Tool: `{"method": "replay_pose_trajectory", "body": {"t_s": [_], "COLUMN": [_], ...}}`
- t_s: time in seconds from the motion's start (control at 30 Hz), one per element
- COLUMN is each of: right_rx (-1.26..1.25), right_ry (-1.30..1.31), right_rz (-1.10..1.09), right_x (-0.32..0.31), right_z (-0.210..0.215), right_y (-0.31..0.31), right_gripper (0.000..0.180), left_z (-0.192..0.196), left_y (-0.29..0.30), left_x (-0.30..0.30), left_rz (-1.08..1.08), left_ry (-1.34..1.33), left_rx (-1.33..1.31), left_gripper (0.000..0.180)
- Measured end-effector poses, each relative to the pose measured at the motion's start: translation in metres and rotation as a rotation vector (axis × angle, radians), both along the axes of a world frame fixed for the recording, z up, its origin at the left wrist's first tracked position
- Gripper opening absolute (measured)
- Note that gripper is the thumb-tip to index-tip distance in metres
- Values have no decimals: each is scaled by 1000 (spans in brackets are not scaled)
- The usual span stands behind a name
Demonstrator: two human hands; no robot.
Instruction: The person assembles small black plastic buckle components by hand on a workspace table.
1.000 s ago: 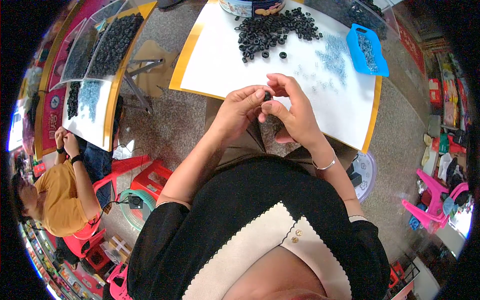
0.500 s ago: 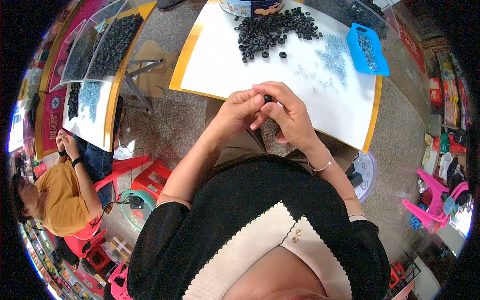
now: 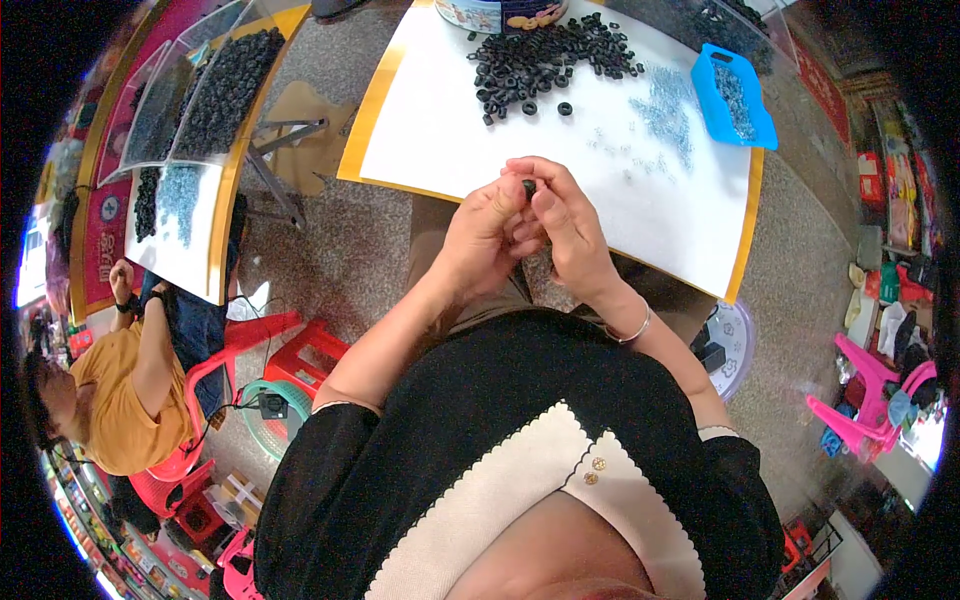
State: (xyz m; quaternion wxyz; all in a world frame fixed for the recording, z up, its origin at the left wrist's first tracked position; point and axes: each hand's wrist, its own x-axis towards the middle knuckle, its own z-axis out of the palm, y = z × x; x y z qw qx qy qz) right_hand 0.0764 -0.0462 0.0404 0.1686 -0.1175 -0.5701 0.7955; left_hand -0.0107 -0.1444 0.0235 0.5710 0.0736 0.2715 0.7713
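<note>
Just past the table's near edge, my left hand (image 3: 482,232) and my right hand (image 3: 576,228) meet fingertip to fingertip. Between their thumbs and forefingers they pinch a small black round part (image 3: 529,187), mostly covered by fingers. On the white tabletop (image 3: 430,120) beyond them lies a heap of black ring-shaped parts (image 3: 520,68), with a few loose rings on its near side. Small clear bluish pieces (image 3: 663,115) are spread to the right of the heap. More such pieces fill a blue plastic tray (image 3: 707,98) at the right.
A round tub (image 3: 500,16) stands behind the heap. At the left, a person in a mustard shirt (image 3: 135,400) sits by another table holding clear bins (image 3: 215,110) of black parts. Red stools (image 3: 310,355), a green basket (image 3: 272,440) and a pink stool (image 3: 865,395) stand around.
My hands have drawn closer together, and the black part has shifted slightly left and up between the fingertips. At the left, the other person's hands have moved apart.
</note>
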Motion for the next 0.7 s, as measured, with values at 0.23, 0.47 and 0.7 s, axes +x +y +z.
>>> {"method": "replay_pose_trajectory", "body": {"t_s": [0.23, 0.47, 0.7], "right_rx": [412, 944, 948], "right_ry": [-5, 37, -88], "right_rz": [-122, -109, -584], "right_x": [0, 5, -26], "right_z": [-1, 3, 58], "right_y": [20, 40, 163], "right_gripper": [24, 25, 21], "left_z": [-3, -2, -12], "left_y": [7, 5, 4], "left_x": [-4, -6, -4], "left_rz": [-65, -35, -72], "left_ry": [-61, 58, 131], "left_rx": [-48, -100, -130], "left_gripper": [48, 29, 34]}}
